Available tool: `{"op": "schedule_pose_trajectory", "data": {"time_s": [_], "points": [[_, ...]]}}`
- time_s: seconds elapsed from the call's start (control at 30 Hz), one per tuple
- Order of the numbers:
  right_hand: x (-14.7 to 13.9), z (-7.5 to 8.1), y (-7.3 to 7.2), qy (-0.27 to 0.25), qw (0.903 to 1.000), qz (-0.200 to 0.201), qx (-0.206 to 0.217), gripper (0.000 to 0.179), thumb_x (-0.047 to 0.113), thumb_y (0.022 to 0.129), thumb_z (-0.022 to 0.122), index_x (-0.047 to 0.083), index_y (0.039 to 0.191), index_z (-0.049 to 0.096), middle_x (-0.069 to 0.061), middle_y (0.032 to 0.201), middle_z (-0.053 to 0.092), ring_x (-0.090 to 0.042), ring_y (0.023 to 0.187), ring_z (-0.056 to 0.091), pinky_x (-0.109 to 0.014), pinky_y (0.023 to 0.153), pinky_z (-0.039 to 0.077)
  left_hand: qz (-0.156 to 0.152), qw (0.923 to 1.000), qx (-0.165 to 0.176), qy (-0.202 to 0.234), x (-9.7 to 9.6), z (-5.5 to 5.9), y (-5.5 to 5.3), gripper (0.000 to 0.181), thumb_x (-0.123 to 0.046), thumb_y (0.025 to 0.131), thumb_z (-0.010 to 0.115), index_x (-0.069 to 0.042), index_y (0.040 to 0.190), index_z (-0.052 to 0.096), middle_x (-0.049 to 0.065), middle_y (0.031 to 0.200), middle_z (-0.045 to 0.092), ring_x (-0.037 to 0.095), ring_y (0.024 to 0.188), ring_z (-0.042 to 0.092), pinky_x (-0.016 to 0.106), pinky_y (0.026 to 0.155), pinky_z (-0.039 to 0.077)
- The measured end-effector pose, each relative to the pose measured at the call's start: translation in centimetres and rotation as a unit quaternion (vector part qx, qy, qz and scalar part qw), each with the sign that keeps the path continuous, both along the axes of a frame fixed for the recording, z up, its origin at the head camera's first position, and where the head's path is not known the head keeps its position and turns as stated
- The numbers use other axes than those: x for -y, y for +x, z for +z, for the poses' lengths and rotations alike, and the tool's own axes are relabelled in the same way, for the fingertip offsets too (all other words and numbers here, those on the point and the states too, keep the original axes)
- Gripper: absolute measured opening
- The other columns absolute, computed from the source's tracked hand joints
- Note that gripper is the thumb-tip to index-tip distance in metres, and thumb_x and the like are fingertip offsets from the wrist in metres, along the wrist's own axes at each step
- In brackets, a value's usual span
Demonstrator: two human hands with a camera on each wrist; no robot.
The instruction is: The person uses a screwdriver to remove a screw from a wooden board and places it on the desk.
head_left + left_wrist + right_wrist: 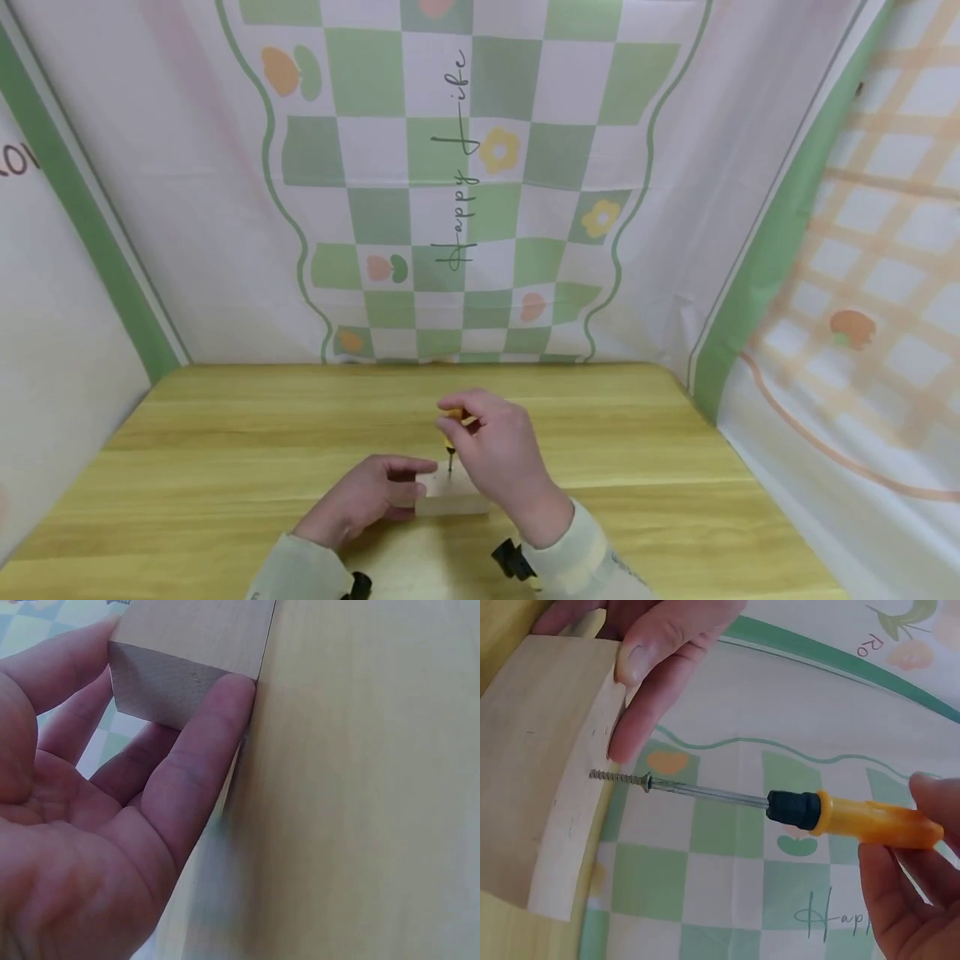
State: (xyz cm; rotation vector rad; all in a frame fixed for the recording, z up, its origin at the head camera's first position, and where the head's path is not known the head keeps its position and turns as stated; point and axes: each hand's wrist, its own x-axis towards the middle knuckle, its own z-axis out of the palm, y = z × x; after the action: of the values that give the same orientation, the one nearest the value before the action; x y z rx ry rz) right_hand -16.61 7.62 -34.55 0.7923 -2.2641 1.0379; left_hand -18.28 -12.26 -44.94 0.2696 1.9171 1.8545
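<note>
On the table sits a pale wooden block (457, 505), steadied at its left end by my left hand (367, 493). In the left wrist view, the thumb and fingers grip around the block's end face (161, 686). My right hand (506, 454) pinches the yellow-orange handle of a screwdriver (877, 821) with a black collar, held upright over the block. At the tip of its shaft is a threaded screw (619, 778), in line with the shaft, its point at the block's narrow face. Several small marks dot that face.
The wood-grain table (225, 467) extends around both hands. Behind it hangs a green-and-white checkered cloth (442, 208) with lettering, and more printed cloth (862, 333) stands along the right side. Dark wrist-worn devices (513, 560) show at the cuffs.
</note>
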Motion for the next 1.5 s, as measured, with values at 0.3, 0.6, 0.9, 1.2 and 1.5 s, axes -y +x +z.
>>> {"op": "schedule_pose_trajectory", "data": {"time_s": [0.3,0.6,0.9,1.2,1.5], "points": [[-0.26,0.35,0.13,0.013,0.9963,0.049,0.069,0.021,-0.002,0.097,0.063,0.009,0.114,0.067,0.0,0.103,0.07,-0.007,0.073,0.059,-0.025,0.063,0.054,-0.003,1.0,0.005,0.0,0.09,0.06,0.02,0.042,-0.011,0.092,0.072,-0.002,0.133,0.064,0.014,0.136,0.056,0.024,0.106,0.062,0.043,0.085,0.057],[-0.12,-0.5,-0.18,0.012,0.9987,-0.02,-0.044,0.023,0.009,0.083,0.083,0.006,0.104,0.076,-0.001,0.095,0.057,-0.007,0.073,0.059,-0.021,0.064,0.055,-0.001,1.0,0.003,-0.006,0.18,-0.05,-0.12,0.042,-0.012,0.092,0.074,-0.004,0.132,0.064,0.014,0.136,0.056,0.025,0.108,0.06,0.043,0.084,0.057],[-0.31,-0.04,0.09,-0.002,1.0,-0.003,0.0,0.02,-0.004,0.088,0.073,0.007,0.104,0.075,0.002,0.093,0.061,-0.008,0.076,0.059,-0.023,0.066,0.054,-0.002,1.0,0.005,-0.002,0.14,-0.05,-0.09,0.042,-0.013,0.091,0.074,-0.004,0.132,0.065,0.014,0.135,0.056,0.025,0.109,0.06,0.043,0.084,0.057],[-0.43,0.12,-0.13,0.006,1.0,0.003,0.007,0.017,0.004,0.088,0.077,0.008,0.104,0.075,0.001,0.102,0.07,-0.007,0.081,0.065,-0.022,0.07,0.057,-0.003,1.0,0.006,-0.003,0.09,0.09,-0.03,0.042,-0.011,0.092,0.073,-0.003,0.132,0.064,0.014,0.133,0.057,0.025,0.107,0.061,0.043,0.084,0.057],[-0.48,0.35,-0.05,0.029,0.9984,0.033,0.035,0.022,-0.006,0.096,0.059,0.005,0.113,0.069,-0.004,0.109,0.071,-0.009,0.072,0.062,-0.024,0.06,0.053,-0.003,1.0,0.005,-0.002,0.06,0.23,0.06,0.042,-0.011,0.092,0.073,-0.003,0.132,0.064,0.013,0.134,0.058,0.024,0.105,0.062,0.043,0.084,0.057]]}}
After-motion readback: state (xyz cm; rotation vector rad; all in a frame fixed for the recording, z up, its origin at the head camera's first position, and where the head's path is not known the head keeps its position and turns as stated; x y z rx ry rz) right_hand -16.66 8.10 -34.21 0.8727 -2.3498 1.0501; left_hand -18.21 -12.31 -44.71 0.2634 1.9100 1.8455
